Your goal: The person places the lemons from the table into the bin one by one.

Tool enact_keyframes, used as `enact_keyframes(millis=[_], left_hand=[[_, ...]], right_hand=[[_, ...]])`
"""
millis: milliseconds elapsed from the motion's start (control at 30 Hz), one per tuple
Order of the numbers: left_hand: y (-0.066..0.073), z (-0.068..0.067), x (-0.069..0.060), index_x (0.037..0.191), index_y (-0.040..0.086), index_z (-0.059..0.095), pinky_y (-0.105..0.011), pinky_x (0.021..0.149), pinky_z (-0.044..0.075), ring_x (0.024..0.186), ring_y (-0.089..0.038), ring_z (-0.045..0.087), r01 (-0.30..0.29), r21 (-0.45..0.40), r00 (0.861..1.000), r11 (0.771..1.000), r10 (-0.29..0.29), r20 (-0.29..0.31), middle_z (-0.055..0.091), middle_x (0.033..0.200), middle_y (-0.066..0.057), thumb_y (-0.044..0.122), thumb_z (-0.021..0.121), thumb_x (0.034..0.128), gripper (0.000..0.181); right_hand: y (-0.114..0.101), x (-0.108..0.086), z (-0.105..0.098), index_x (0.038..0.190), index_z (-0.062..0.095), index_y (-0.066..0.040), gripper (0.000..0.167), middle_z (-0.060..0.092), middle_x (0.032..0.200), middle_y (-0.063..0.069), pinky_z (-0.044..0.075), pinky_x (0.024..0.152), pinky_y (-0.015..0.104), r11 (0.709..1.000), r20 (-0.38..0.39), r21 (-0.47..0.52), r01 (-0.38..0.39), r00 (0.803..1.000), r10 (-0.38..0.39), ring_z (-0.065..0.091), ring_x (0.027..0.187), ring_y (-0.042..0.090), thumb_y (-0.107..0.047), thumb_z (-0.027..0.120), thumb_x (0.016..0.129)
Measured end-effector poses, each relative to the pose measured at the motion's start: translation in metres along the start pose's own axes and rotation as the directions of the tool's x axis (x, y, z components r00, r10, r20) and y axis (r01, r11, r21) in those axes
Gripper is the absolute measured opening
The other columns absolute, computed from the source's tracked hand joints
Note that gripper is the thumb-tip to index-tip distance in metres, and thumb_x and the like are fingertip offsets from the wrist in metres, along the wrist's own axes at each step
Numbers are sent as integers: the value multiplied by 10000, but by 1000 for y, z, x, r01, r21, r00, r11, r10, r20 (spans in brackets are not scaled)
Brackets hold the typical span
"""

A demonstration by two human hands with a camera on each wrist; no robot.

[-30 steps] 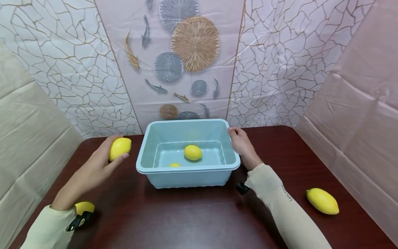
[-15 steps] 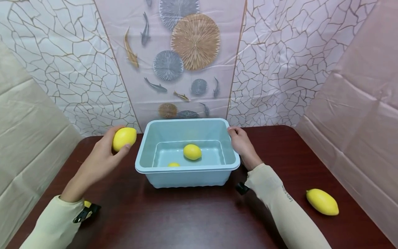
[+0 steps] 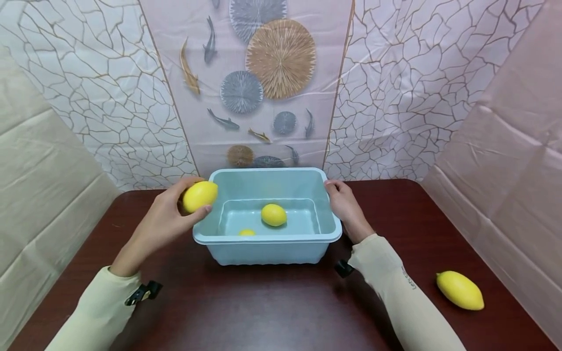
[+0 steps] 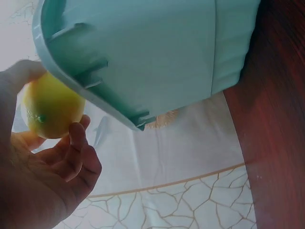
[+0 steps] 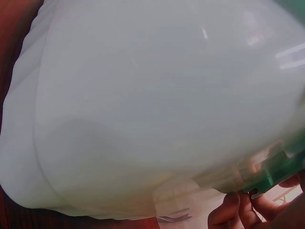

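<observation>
My left hand [image 3: 169, 214] holds a lemon [image 3: 200, 196] between thumb and fingers, at the left rim of a light blue plastic basin [image 3: 268, 251]. In the left wrist view the held lemon [image 4: 53, 106] is right beside the basin's rim, with fingers curled round it. My right hand [image 3: 349, 207] grips the basin's right rim; in the right wrist view its fingers [image 5: 228, 210] curl at the rim's underside. Inside the basin lies one lemon [image 3: 273, 215] near the middle, and a second lemon [image 3: 247, 232] is mostly hidden by the front wall.
Another lemon [image 3: 459, 290] lies on the dark red-brown table [image 3: 272, 307] at the right, outside the right forearm. A patterned cloth wall [image 3: 281, 117] rises close behind the basin. Plain cloth sides [image 3: 39, 195] bound the table left and right.
My left hand has carried its lemon right, from beside the basin to its left rim. The lemon seen earlier by the left wrist is now out of sight. My right hand keeps its grip.
</observation>
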State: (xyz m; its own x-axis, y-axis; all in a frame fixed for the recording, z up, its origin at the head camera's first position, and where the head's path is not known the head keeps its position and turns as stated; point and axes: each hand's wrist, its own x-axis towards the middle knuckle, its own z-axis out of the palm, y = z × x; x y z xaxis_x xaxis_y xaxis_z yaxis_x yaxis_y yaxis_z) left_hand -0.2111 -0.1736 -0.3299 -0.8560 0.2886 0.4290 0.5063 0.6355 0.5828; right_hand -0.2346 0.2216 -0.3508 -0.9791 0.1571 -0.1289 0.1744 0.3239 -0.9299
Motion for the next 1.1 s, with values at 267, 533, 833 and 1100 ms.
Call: enact_keyframes(millis=[267, 533, 833, 1100], left_hand=[[-2, 10, 10, 1427, 142, 593, -336, 758, 535, 913, -244, 615, 18, -39, 999, 999, -16, 42, 660, 1238, -88, 268, 862, 896, 608], [0, 19, 26, 1434, 176, 589, -382, 776, 544, 906, -244, 614, 28, -76, 995, 997, -20, 103, 670, 1252, -67, 279, 875, 887, 626], [5, 28, 40, 1423, 149, 603, -465, 834, 549, 997, -235, 609, -60, -75, 989, 995, 69, 128, 661, 1302, -41, 203, 875, 874, 615], [2, 36, 46, 1438, 164, 606, -481, 874, 525, 1086, -249, 566, -101, -41, 985, 994, 105, 139, 652, 1335, -34, 227, 864, 884, 614]], right_hand=[[1, 0, 0, 1561, 412, -39, 523, 418, 1597, 177, 394, 1166, 523, 1000, 19, 19, 3, 1000, -3, 443, 1419, 329, -370, 347, 1162], [0, -1, -2, 1573, 391, -28, 526, 410, 1600, 184, 386, 1172, 522, 1000, 15, 17, 12, 1000, -13, 441, 1426, 337, -356, 344, 1165], [-1, -1, -1, 1564, 400, -43, 519, 416, 1589, 178, 404, 1157, 523, 1000, 26, 4, 2, 1000, -2, 450, 1400, 329, -368, 344, 1163], [-1, -2, -4, 1565, 402, -48, 520, 399, 1603, 163, 360, 1181, 529, 1000, 41, -4, 9, 999, -8, 418, 1422, 328, -372, 336, 1164]])
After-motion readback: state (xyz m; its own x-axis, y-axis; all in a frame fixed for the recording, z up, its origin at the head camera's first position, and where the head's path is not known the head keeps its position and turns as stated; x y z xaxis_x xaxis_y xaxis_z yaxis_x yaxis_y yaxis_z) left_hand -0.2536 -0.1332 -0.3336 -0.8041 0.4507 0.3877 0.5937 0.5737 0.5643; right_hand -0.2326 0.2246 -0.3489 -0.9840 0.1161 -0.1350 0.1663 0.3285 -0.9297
